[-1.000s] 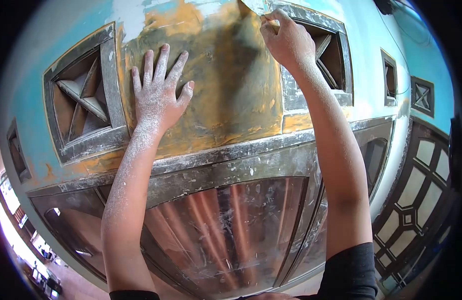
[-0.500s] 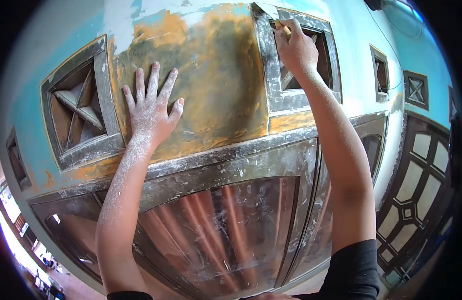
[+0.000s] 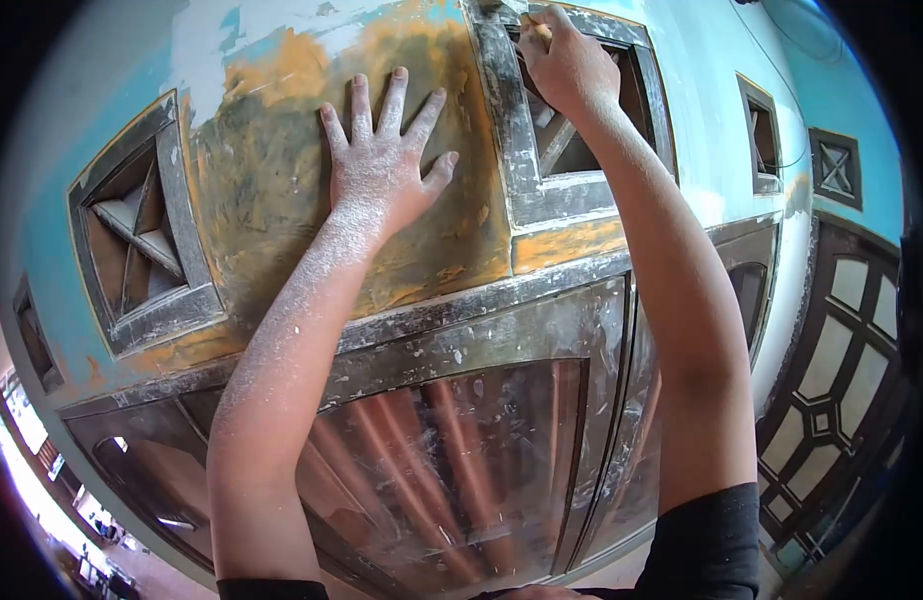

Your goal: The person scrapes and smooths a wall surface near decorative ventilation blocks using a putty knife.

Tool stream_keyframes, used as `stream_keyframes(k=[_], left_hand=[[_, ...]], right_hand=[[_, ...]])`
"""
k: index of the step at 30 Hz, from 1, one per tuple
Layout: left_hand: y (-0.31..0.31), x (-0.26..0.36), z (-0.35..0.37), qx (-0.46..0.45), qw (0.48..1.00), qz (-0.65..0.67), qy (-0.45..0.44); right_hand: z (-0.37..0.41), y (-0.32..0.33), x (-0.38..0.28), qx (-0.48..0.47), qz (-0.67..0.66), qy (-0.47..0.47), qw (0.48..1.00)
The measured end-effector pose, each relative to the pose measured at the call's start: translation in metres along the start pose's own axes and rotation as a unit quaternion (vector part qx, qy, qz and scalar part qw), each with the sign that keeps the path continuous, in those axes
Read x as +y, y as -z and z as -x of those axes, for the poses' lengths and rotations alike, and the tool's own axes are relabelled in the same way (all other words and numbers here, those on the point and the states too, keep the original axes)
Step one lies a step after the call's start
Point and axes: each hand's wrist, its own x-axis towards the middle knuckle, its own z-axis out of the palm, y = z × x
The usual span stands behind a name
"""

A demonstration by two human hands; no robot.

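My left hand (image 3: 381, 165) lies flat with fingers spread on a scraped orange-and-grey patch of wall (image 3: 271, 170), dusted white up the forearm. My right hand (image 3: 566, 60) is raised at the top left corner of a square vent frame (image 3: 526, 190), fingers closed on a scraper with a pale wooden handle (image 3: 542, 32). Its blade (image 3: 503, 7) meets the frame's top edge and is mostly cut off by the picture's top.
A second square vent with crossed slats (image 3: 131, 240) sits to the left. Below runs a grey ledge (image 3: 461, 305) over a glass window panel (image 3: 451, 470). More vents (image 3: 761, 135) and a lattice door (image 3: 831, 400) stand to the right on the turquoise wall.
My left hand has shifted right and upward across the scraped patch. My right hand stays at the vent frame's top corner with the scraper while the view swings left.
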Motion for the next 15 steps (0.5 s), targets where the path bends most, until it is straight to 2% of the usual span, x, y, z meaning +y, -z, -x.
stream_keyframes(k=[5, 8, 9, 15], left_hand=[[-0.003, 0.007, 0.003, 0.030, 0.999, 0.024, -0.005], [-0.001, 0.006, 0.002, 0.033, 0.999, 0.018, -0.005], [0.000, 0.006, 0.002, 0.032, 0.999, 0.017, -0.004], [-0.004, 0.005, 0.005, 0.039, 0.999, 0.026, -0.004]], right_hand=[[0.000, -0.007, 0.011, -0.039, 0.007, 0.024, 0.999], [-0.033, 0.001, -0.004, -0.002, -0.005, 0.050, 0.999], [-0.038, 0.019, -0.015, -0.046, -0.088, 0.016, 0.995], [-0.031, 0.004, -0.012, -0.059, -0.102, 0.012, 0.993]])
